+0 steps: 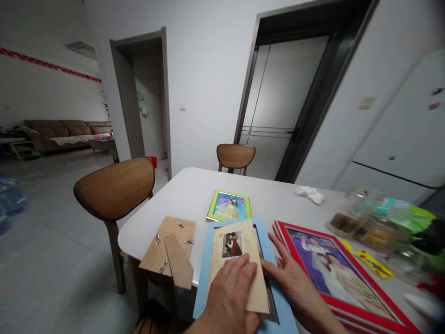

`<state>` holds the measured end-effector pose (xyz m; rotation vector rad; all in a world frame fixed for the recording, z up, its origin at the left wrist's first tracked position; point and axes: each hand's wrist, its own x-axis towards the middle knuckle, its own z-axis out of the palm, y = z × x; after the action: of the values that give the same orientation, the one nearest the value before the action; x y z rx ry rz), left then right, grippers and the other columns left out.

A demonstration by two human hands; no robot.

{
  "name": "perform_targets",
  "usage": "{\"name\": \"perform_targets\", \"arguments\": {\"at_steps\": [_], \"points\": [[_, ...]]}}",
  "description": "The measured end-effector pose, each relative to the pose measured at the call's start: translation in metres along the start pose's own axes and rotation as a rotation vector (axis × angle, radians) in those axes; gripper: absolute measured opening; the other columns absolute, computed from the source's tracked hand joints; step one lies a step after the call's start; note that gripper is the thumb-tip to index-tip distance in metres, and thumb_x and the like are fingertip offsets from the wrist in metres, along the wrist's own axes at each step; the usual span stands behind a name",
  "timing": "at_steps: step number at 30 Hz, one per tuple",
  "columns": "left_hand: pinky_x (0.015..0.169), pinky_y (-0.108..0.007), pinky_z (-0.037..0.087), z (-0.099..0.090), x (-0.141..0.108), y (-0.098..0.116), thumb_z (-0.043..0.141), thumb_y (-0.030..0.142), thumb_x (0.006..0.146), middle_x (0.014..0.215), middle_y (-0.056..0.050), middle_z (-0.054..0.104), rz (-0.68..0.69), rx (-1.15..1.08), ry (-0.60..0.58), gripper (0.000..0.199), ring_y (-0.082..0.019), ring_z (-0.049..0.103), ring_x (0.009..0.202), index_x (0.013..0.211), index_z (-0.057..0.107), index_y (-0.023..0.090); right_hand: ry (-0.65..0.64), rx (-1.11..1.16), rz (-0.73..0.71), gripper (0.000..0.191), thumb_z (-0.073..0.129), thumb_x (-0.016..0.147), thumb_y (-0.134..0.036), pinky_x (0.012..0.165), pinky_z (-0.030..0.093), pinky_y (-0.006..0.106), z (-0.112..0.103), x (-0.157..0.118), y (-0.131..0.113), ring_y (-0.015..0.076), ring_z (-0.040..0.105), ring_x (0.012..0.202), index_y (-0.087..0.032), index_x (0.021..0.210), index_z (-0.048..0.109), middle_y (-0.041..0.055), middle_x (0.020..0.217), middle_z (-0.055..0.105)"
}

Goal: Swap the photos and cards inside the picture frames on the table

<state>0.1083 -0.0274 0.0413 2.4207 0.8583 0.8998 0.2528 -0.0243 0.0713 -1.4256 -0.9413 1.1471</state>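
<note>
A light blue picture frame [202, 278] lies near the table's front edge, tilted slightly. A pale cream board [222, 269] with a small photo [232, 244] of a person in red sits askew over its opening. My left hand [231, 290] is closed over the board's lower part, fingers bent across its surface. At the frame's right side is my right hand [295, 280], its thumb over the frame by the board's edge and its index finger along the outer side; the other fingers are hidden. To the left lies a brown backing board [156, 246] with metal clips and a stand leg [179, 264].
A lime-green framed picture [230, 207] lies beyond the blue frame. Red frames [347, 273] are stacked on the right, near glass jars [347, 215], a yellow packet [374, 264] and crumpled tissue [309, 194]. Wooden chairs [114, 188] stand at the white table [267, 188].
</note>
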Motion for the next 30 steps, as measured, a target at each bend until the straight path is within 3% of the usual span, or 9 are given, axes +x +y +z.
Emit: {"name": "perform_targets", "arguments": {"at_steps": [3, 8, 12, 15, 20, 25, 28, 30], "points": [[0.092, -0.036, 0.036, -0.015, 0.001, -0.007, 0.042, 0.009, 0.06, 0.112, -0.01, 0.05, -0.054, -0.034, 0.147, 0.055, -0.023, 0.045, 0.103, 0.114, 0.041, 0.015, 0.027, -0.277, -0.032, 0.077, 0.051, 0.066, -0.038, 0.049, 0.043, 0.027, -0.011, 0.008, 0.01, 0.0157, 0.055, 0.051, -0.016, 0.131, 0.015, -0.0023, 0.058, 0.056], [0.086, -0.036, 0.039, -0.045, -0.016, -0.038, 0.039, 0.018, 0.073, 0.109, -0.009, 0.051, -0.417, -0.087, 0.469, 0.041, -0.022, 0.049, 0.1, 0.114, 0.037, 0.017, 0.125, -0.882, -0.151, 0.061, 0.042, 0.07, -0.031, 0.068, 0.043, 0.032, -0.03, 0.024, 0.039, 0.0223, 0.058, 0.075, -0.003, 0.124, 0.034, 0.0118, 0.081, 0.061], [0.087, -0.039, 0.038, -0.049, -0.041, -0.071, 0.046, 0.028, 0.072, 0.113, -0.012, 0.05, -0.606, -0.171, 0.516, 0.051, -0.024, 0.049, 0.102, 0.119, 0.03, 0.014, 0.118, -1.116, -0.2, 0.053, 0.035, 0.075, -0.027, 0.075, 0.041, 0.033, -0.03, 0.029, 0.056, 0.0243, 0.056, 0.088, -0.001, 0.121, 0.037, 0.0168, 0.095, 0.06], [0.091, -0.042, 0.034, -0.043, -0.057, -0.089, 0.051, 0.028, 0.068, 0.115, -0.013, 0.048, -0.629, -0.104, 0.558, 0.057, -0.025, 0.046, 0.106, 0.12, 0.03, 0.012, 0.134, -1.229, -0.241, 0.049, 0.036, 0.075, -0.025, 0.08, 0.04, 0.034, -0.027, 0.031, 0.06, 0.0242, 0.055, 0.091, -0.002, 0.118, 0.041, 0.0177, 0.1, 0.058], [0.092, -0.046, 0.034, -0.036, -0.071, -0.092, 0.047, 0.02, 0.07, 0.116, -0.011, 0.049, -0.456, 0.124, 0.422, 0.044, -0.025, 0.044, 0.11, 0.113, 0.042, 0.016, 0.147, -1.338, -0.242, 0.044, 0.036, 0.076, -0.024, 0.077, 0.041, 0.034, -0.026, 0.031, 0.061, 0.0242, 0.056, 0.087, -0.004, 0.113, 0.047, 0.0162, 0.095, 0.058], [0.098, -0.053, 0.02, -0.039, -0.07, -0.075, 0.045, 0.008, 0.063, 0.131, -0.01, 0.034, -0.171, 0.351, 0.095, 0.062, -0.027, 0.027, 0.121, 0.123, 0.034, 0.019, 0.162, -1.326, -0.295, 0.042, 0.036, 0.078, -0.027, 0.079, 0.041, 0.034, -0.028, 0.031, 0.067, 0.0233, 0.055, 0.088, -0.004, 0.11, 0.05, 0.0157, 0.096, 0.057], [0.096, -0.05, 0.026, -0.038, -0.064, -0.071, 0.044, 0.007, 0.063, 0.129, -0.009, 0.038, -0.072, 0.374, -0.046, 0.06, -0.025, 0.032, 0.119, 0.122, 0.038, 0.019, 0.191, -1.322, -0.397, 0.041, 0.04, 0.075, -0.028, 0.084, 0.039, 0.036, -0.028, 0.033, 0.072, 0.0248, 0.052, 0.092, -0.004, 0.105, 0.054, 0.0171, 0.101, 0.056], [0.095, -0.045, 0.032, -0.037, -0.059, -0.073, 0.042, 0.006, 0.067, 0.125, -0.008, 0.044, -0.042, 0.356, -0.049, 0.054, -0.023, 0.038, 0.115, 0.119, 0.042, 0.02, 0.227, -1.308, -0.482, 0.039, 0.043, 0.073, -0.028, 0.084, 0.039, 0.04, -0.027, 0.033, 0.072, 0.0275, 0.05, 0.095, -0.006, 0.102, 0.057, 0.0181, 0.104, 0.055]]}}
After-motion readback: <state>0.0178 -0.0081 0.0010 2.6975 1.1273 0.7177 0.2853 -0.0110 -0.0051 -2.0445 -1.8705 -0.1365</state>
